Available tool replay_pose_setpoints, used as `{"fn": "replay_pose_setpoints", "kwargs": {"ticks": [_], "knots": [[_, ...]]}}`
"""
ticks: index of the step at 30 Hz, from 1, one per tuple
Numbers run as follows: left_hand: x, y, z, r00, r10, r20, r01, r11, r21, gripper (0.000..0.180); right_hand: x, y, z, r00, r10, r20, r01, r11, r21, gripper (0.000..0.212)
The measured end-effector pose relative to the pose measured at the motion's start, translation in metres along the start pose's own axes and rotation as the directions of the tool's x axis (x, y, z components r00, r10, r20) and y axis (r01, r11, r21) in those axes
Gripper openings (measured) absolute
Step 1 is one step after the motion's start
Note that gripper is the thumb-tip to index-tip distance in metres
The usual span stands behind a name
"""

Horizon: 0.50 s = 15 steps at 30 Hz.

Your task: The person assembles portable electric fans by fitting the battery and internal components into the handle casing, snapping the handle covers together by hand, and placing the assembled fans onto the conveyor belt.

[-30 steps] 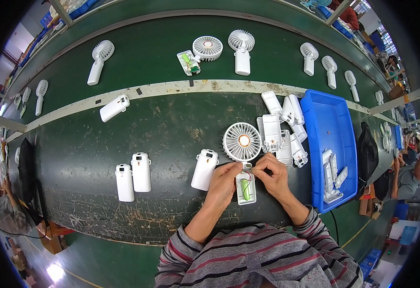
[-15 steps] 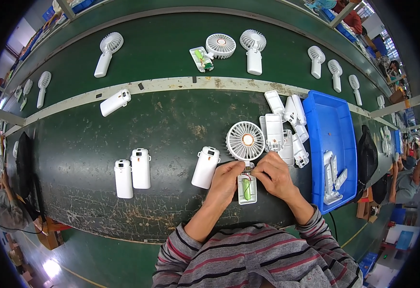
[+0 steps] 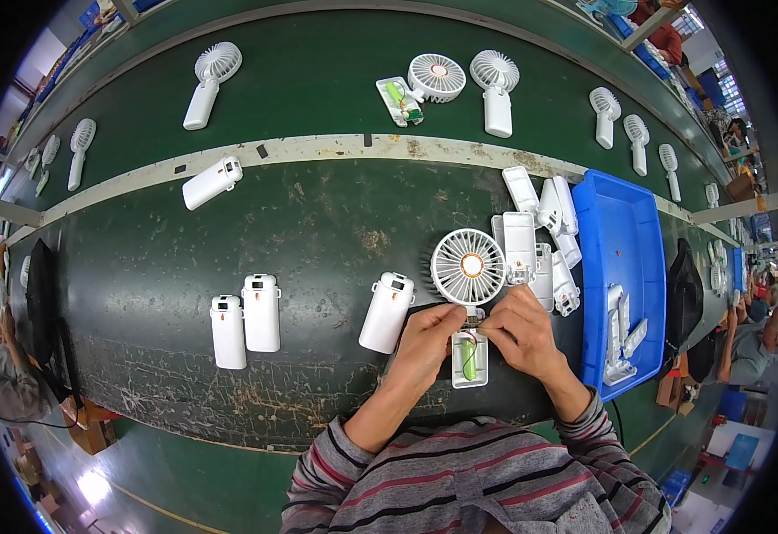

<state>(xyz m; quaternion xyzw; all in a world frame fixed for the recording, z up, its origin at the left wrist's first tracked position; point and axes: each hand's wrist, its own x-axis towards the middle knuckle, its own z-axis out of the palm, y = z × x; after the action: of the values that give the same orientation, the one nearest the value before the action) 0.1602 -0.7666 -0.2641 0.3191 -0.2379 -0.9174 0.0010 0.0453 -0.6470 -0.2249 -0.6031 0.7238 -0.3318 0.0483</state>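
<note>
A small white hand fan lies on the dark green table in front of me, its round head pointing away and its open handle showing a green cell inside. My left hand pinches the neck of the fan from the left. From the right, my right hand grips the same spot, fingertips meeting those of the left hand just above the open handle. A closed white handle shell rests just left of my left hand.
Two more white handle shells stand further left. A pile of white shell parts lies beside a blue tray on the right. Finished fans and an open one sit on the far belt. Another person sits at far right.
The view has shifted slightly. Both hands stay on the fan's neck, fingertips drawn a little closer together. The fan has not moved on the table.
</note>
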Motion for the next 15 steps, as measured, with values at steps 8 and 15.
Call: {"fn": "replay_pose_setpoints", "kwargs": {"ticks": [8,15], "knots": [[0.0028,-0.0046,-0.0056,1.0,-0.012,-0.014,0.013,0.997,0.081,0.016,0.0036,-0.0044,-0.002,0.999,-0.036,-0.003,0.036,0.997,-0.071,0.012],[0.0003,0.0009,-0.0007,0.999,-0.032,0.016,0.031,0.996,0.085,0.018,-0.0044,0.0016,-0.0023,0.986,0.165,-0.021,-0.16,0.975,0.157,0.015]]}}
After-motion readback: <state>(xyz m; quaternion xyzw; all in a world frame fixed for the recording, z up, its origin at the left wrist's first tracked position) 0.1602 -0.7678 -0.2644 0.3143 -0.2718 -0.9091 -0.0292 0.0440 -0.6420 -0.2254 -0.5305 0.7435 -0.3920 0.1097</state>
